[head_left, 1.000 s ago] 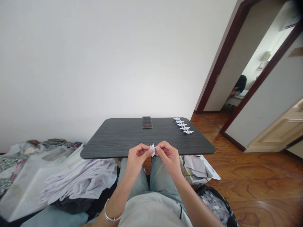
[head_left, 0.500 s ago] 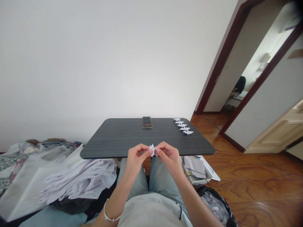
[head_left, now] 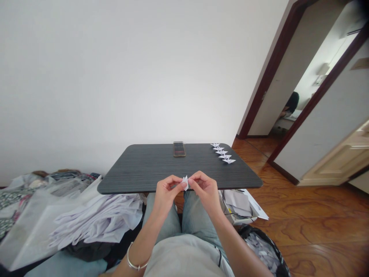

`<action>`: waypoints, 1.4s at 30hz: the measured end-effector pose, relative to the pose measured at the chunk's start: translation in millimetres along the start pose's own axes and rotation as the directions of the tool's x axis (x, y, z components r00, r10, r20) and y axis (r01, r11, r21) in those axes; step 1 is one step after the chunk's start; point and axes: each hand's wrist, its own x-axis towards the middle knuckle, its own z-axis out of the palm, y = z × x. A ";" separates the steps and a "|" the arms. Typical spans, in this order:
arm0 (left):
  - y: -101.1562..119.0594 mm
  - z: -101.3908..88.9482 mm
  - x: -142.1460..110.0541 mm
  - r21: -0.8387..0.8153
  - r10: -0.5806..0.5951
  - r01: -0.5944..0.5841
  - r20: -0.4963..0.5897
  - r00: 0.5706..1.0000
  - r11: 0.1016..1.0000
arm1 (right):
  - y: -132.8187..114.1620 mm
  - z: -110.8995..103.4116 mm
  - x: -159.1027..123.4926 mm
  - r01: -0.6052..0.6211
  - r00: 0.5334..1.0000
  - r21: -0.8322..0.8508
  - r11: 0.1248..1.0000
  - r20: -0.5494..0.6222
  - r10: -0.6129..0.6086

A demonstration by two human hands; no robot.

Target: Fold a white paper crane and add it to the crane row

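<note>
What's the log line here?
left hand: pinching folded paper | right hand: pinching its edge | table: phone, paper figures

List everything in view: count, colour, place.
Table: one, dark grey, centre
Wall: one, white, behind
Phone: one, dark, table's far edge
Paper birds: five, white, table's right side
Folded paper piece: one, white, table's near edge
Box: one, whitish, below table, right
Bag: one, black, lower right
Heap: one, white, lower left
Plastic sheet: one, translucent, far left
Fabric pile: one, multicoloured, far left
Doorframe: one, dark red, right
Panelling: one, cream, far right
Person: one, dark top, next room
Floor: one, brown, right
Shirt: one, pale, bottom centre
Trousers: one pair, blue, bottom centre
Bracelet: one, silvery, left wrist
Left hand: one, bare, pinching paper
Right hand: one, bare, pinching paper
</note>
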 end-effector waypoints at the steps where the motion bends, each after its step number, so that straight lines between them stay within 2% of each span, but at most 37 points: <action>1: 0.3 0.4 -0.1 0.001 0.000 0.000 0.000 1.000 1.000 | 0.5 0.2 0.1 0.004 1.000 -0.002 1.000 -0.001 -0.004; 7: -1.5 0.5 1.3 -0.008 -0.011 0.011 0.009 1.000 1.000 | 5.0 0.5 0.7 -0.014 1.000 0.063 0.998 -0.002 0.014; 13: -4.9 -1.7 3.6 -0.030 -0.032 0.032 0.022 0.999 0.999 | 9.2 -1.9 2.3 -0.117 0.992 0.133 0.984 0.069 0.109; 17: -4.0 -1.4 3.0 -0.020 -0.027 0.027 0.015 1.000 0.999 | 6.2 -4.0 3.2 -0.164 0.985 0.125 0.979 0.066 0.157; 21: -3.2 -1.6 1.8 -0.010 -0.035 0.035 0.018 0.999 0.999 | 0.3 -4.2 4.3 -0.231 0.966 0.157 0.960 0.155 0.207; 24: -2.7 -1.7 1.5 -0.006 -0.031 0.031 0.014 0.999 1.000 | -1.3 -3.7 5.4 -0.262 0.957 0.175 0.949 0.172 0.233; 31: -0.4 -0.8 1.2 -0.001 -0.028 0.028 0.008 1.000 1.000 | 4.0 -4.2 3.9 -0.178 0.977 0.134 0.975 0.145 0.159; 37: 0.4 -0.2 0.4 -0.012 -0.030 0.030 -0.004 1.000 0.999 | 9.2 -8.1 0.9 -0.052 0.990 -0.015 0.999 0.132 0.054; 42: -1.1 -0.8 0.2 -0.021 -0.020 0.020 0.006 1.000 1.000 | 8.6 -10.4 1.3 0.001 0.986 -0.084 0.996 0.169 0.013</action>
